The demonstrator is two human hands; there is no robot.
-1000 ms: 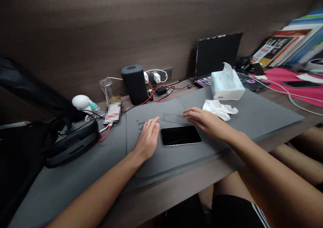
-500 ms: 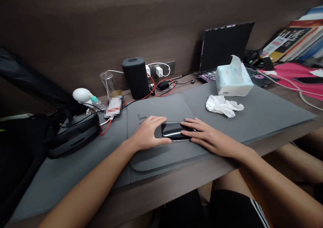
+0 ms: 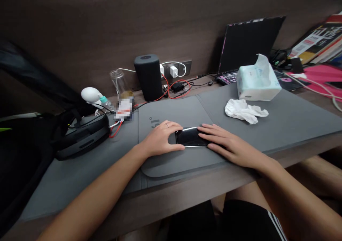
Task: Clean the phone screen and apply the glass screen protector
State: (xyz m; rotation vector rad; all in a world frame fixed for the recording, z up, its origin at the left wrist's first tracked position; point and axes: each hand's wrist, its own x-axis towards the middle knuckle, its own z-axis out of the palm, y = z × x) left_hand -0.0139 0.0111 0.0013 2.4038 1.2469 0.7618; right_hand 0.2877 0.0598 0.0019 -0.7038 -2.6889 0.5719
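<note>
A smartphone (image 3: 190, 137) with a dark, glossy screen lies sideways on the grey desk mat (image 3: 179, 164). My left hand (image 3: 161, 138), with a ring on one finger, holds its left end between the thumb on the near edge and the fingers at the far edge. From the other side my right hand (image 3: 227, 143) grips the right end. Its fingers lie across that part of the screen and cover it, while the thumb rests along the near edge.
A crumpled tissue (image 3: 245, 111) lies before a tissue pack (image 3: 258, 82) at the right. Behind stand a laptop (image 3: 251, 45) and a black speaker (image 3: 148, 78) among cables. At the left are a glass bottle (image 3: 119, 82), a blurred-out device (image 3: 124, 108) and a black headset (image 3: 85, 139).
The whole view has shifted a little, so the desk things appear farther right. Both hands stay on the smartphone, and the bright reflection across its screen has moved to the far edge.
</note>
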